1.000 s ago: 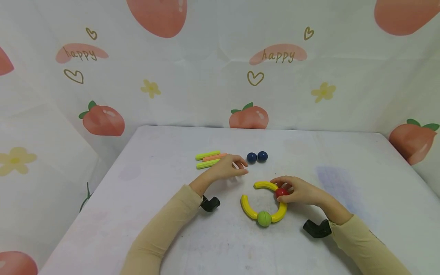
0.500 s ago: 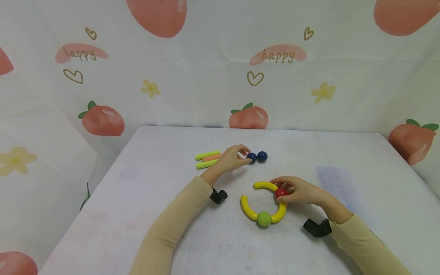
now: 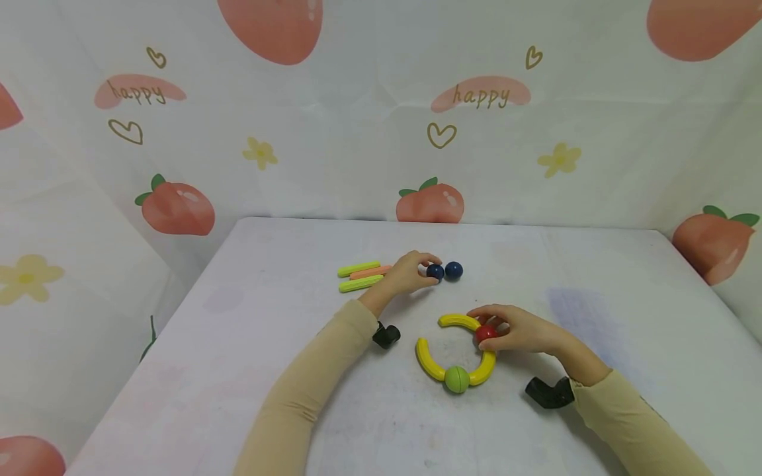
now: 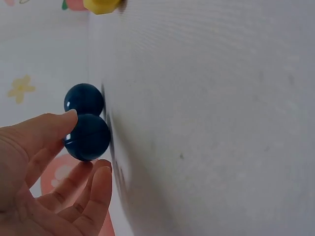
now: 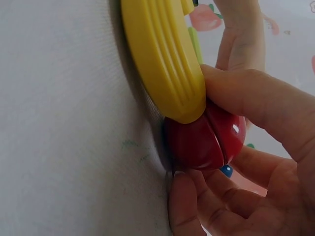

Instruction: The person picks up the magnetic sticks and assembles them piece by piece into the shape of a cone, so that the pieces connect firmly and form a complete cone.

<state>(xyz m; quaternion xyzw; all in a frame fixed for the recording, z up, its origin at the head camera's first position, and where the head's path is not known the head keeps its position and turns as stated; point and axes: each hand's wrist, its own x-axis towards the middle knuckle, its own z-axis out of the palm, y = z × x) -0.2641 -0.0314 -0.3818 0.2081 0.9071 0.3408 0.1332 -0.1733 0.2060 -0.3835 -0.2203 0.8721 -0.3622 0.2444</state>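
Observation:
Near the table's far side, my left hand point(image 3: 409, 273) curls thumb and fingers round the nearer dark blue ball point(image 4: 87, 137). A second blue ball point(image 3: 454, 270) sits right beside it. My right hand point(image 3: 519, 328) grips a red ball point(image 3: 485, 334) with a seam around it, resting at the table surface. The red ball joins a grooved yellow curved piece point(image 5: 165, 59) and another yellow curved piece point(image 3: 457, 320). Below, a green ball point(image 3: 457, 379) links that lower piece to a third yellow curve point(image 3: 428, 360), forming a ring with a gap at its upper left.
Two yellow-green sticks, one a front stick point(image 3: 360, 283), and an orange stick point(image 3: 370, 272) lie left of my left hand. Black camera mounts point(image 3: 550, 394) hang at both wrists. The white table point(image 3: 357, 423) meets a peach-printed cloth point(image 3: 351, 132) at the back.
My left hand has moved right and slightly away, from beside the sticks to the nearer blue ball, and closed its fingers round it. My right hand and the ring have stayed in place.

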